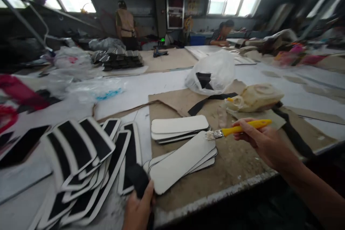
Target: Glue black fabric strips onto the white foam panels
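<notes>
My right hand is closed around the yellow handle of a paintbrush. Its pale bristles rest on or just over the right end of a white rounded panel, the top one of a fanned stack. At the panel's lower left end, my left hand grips a black strip between thumb and fingers; the thumb is close to the panel's edge. Behind lies a second pile of white panels. To the left, many white panels with black strips on them overlap in a heap.
A yellowed plastic container lies beyond my right hand. Past the brown board sits a clear bag with black pieces inside. Plastic bags and stacked dark pieces are farther back. Two people are across the room.
</notes>
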`<state>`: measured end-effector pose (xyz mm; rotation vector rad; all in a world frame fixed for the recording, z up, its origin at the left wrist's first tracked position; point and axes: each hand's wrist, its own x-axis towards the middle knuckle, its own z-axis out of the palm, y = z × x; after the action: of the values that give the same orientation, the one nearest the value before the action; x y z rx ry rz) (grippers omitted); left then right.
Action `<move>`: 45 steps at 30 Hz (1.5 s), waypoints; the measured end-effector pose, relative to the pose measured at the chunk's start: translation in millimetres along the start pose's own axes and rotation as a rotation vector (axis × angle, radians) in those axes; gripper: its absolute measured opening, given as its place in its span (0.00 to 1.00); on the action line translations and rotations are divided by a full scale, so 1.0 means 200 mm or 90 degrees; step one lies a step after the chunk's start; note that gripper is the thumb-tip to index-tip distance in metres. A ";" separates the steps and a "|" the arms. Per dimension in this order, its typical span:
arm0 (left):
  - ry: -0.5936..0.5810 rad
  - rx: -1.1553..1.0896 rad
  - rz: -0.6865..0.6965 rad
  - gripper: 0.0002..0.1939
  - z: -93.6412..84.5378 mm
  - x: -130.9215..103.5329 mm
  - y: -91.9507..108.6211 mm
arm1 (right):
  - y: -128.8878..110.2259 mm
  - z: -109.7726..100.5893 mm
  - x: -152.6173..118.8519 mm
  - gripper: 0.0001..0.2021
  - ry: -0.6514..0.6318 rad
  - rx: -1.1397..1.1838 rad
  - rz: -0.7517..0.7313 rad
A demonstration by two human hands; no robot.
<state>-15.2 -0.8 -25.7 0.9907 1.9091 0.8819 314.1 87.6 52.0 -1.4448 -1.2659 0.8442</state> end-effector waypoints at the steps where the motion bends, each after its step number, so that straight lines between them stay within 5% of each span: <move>1: -0.036 -0.058 -0.008 0.21 0.00 0.00 -0.02 | -0.01 0.09 -0.08 0.13 -0.044 0.053 0.023; 6: -0.080 -0.167 -0.011 0.18 0.01 0.01 -0.04 | -0.02 0.46 -0.33 0.13 -0.192 0.137 0.104; 12: -0.093 -0.181 0.004 0.17 0.00 0.00 -0.03 | 0.01 0.63 -0.36 0.15 -0.243 0.107 0.097; 17: -0.089 -0.189 0.000 0.16 -0.01 0.00 -0.05 | -0.02 0.60 -0.34 0.16 -0.177 -0.027 0.062; 31: -0.076 -0.149 -0.026 0.21 -0.01 0.02 -0.07 | -0.02 0.29 -0.23 0.09 0.020 -0.394 -0.199; 39: -0.092 -0.135 -0.019 0.22 -0.01 0.02 -0.07 | 0.01 0.34 -0.27 0.07 -0.072 -0.459 -0.429; 45: -0.079 -0.162 -0.009 0.22 0.00 0.03 -0.10 | -0.05 0.53 -0.49 0.10 -0.181 -0.238 -0.388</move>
<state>-23.3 -5.1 -44.3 0.8558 1.6508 1.0032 191.3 17.1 24.5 -1.1227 -2.0256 0.4147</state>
